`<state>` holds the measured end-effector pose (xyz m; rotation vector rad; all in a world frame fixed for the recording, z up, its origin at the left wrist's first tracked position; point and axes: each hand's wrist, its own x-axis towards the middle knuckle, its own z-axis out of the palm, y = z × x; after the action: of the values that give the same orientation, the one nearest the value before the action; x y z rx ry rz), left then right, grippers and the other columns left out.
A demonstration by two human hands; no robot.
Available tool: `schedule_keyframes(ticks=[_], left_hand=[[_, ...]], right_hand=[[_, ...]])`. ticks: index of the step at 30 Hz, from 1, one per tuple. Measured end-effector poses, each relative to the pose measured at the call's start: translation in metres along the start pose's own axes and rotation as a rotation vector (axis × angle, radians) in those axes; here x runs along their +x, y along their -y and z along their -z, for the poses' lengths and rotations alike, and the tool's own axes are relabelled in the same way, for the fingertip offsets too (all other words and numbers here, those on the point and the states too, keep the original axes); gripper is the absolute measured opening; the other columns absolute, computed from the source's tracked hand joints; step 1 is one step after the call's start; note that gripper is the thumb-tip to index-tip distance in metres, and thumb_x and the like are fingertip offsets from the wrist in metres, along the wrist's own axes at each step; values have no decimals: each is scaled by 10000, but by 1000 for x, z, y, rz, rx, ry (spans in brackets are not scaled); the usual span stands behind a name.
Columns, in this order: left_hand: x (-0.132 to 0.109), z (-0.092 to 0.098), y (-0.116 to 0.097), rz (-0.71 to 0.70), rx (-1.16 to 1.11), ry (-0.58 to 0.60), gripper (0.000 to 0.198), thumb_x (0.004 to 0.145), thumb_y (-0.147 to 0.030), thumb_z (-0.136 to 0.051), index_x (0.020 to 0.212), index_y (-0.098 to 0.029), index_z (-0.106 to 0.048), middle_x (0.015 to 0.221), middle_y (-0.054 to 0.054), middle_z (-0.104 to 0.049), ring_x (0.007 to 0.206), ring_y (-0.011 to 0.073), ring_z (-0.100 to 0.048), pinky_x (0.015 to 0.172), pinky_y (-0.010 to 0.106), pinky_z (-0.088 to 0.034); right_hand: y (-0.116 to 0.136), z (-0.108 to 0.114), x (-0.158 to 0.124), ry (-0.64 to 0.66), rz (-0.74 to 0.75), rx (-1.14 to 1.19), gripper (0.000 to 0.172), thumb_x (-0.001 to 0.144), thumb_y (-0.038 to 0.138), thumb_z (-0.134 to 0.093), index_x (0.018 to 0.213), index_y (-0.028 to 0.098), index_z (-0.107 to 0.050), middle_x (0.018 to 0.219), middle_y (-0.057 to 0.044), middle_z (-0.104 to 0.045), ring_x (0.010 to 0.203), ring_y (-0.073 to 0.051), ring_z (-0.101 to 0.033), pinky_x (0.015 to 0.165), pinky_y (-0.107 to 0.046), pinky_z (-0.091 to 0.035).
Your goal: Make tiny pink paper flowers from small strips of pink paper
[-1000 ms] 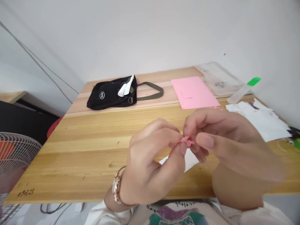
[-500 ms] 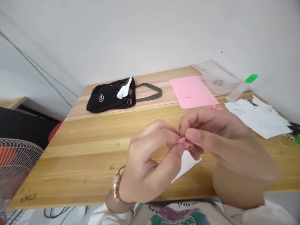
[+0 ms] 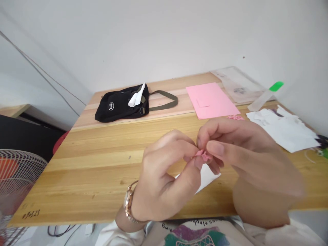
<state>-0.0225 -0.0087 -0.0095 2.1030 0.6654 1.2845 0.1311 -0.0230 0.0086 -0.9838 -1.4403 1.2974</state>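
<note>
A small crumpled or folded piece of pink paper [image 3: 203,155] is between my two hands, above the table. My left hand [image 3: 167,177] pinches its left side between thumb and index finger. At its right side, my right hand [image 3: 238,153] has its fingers curled around the piece, with the thumb close against it. Their exact contact is partly hidden by the fingers. Below the hands lies a white sheet of paper [image 3: 208,177], partly covered by my left hand.
A black bag [image 3: 119,106] with white tissue [image 3: 137,96] on it lies at the back left. Pink sheets [image 3: 214,102], pink scraps [image 3: 235,117], a clear plastic sleeve [image 3: 238,83], a green-capped bottle [image 3: 266,97] and white papers [image 3: 284,130] lie to the right. A fan [image 3: 20,184] stands left.
My right thumb has shifted slightly right, away from the pink paper, and more of the piece shows. Both hands otherwise keep nearly the same place, and the view has barely shifted.
</note>
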Motion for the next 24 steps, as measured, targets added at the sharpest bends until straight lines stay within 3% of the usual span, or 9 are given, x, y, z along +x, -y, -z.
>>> schedule_keyframes(ticks=[14, 24], left_hand=[[0, -2, -2, -20, 58, -86, 82, 739, -93, -511, 707, -147, -563, 647, 25, -552, 588, 106, -511, 494, 252, -440], [2, -3, -3, -35, 190, -37, 104, 737, -99, -502, 663, -151, -552, 622, 18, -559, 571, 102, -510, 484, 231, -426]], right_hand=[[2, -3, -13, -154, 86, -337, 61, 742, 230, -590, 770, 218, -643, 613, -3, -598, 537, -110, -528, 418, -211, -409], [3, -3, -11, -218, 117, -448, 83, 739, 221, -585, 686, 217, -649, 561, 9, -588, 495, -102, -511, 396, -210, -389]])
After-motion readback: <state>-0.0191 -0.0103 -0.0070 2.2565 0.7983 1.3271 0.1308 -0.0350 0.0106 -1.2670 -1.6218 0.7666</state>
